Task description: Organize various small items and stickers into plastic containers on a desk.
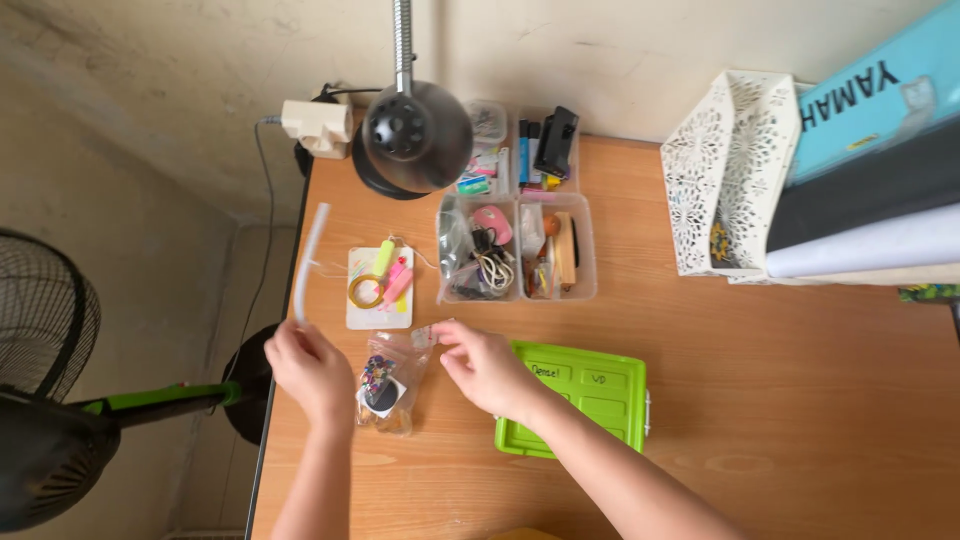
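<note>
A white strip [308, 262] is pinched in the left hand [310, 368], its long axis pointing toward 12 o'clock. A clear plastic bag [392, 378], lying on the tabletop [780, 400] between the hands, is gripped at its top edge by the right hand [487, 368], with a green box [580, 395] at 3 o'clock.

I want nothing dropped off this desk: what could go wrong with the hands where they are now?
1. The left hand holds a long white strip that juts past the desk's left edge; if it slips, it may fall to the floor.
2. The clear plastic bag of small items is pinched at its top by the right hand; if it is open, contents could spill near that edge.
</note>
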